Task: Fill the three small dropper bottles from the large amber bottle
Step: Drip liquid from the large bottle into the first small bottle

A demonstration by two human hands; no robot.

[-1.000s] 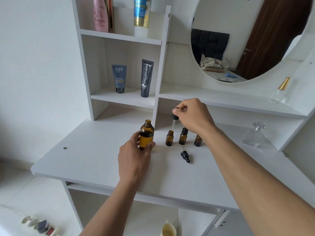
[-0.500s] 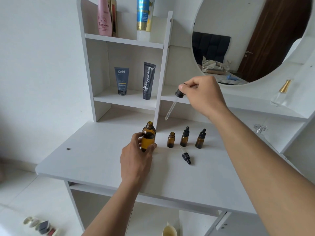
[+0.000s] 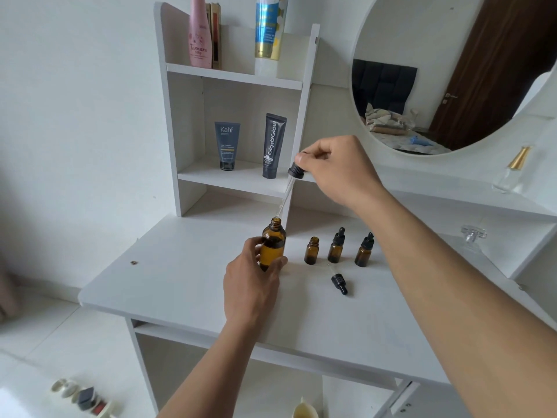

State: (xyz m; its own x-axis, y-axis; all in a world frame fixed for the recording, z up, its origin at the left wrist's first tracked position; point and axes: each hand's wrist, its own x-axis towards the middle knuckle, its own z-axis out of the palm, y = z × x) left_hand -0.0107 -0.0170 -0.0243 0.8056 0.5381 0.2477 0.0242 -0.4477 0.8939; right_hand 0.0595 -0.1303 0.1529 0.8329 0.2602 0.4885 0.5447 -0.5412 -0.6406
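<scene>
my right hand [image 3: 334, 170] pinches the black-capped glass dropper [image 3: 287, 191], tip slanting just above the large amber glass bottle [image 3: 272, 245] my left hand [image 3: 253, 282] grips.

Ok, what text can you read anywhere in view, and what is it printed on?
"Kahf": grey-blue tube; the small print beneath is too small to read.
"Glad2Glow": black tube, running vertically.
"Tamara", roughly: pink bottle; the line beneath is blurred.
Blue-and-gold tube: text is blurred, unreadable.

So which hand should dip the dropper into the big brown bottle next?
The right hand: it pinches the dropper, whose tip hangs just over the open mouth of the big bottle. The left hand is busy steadying that bottle.
</scene>
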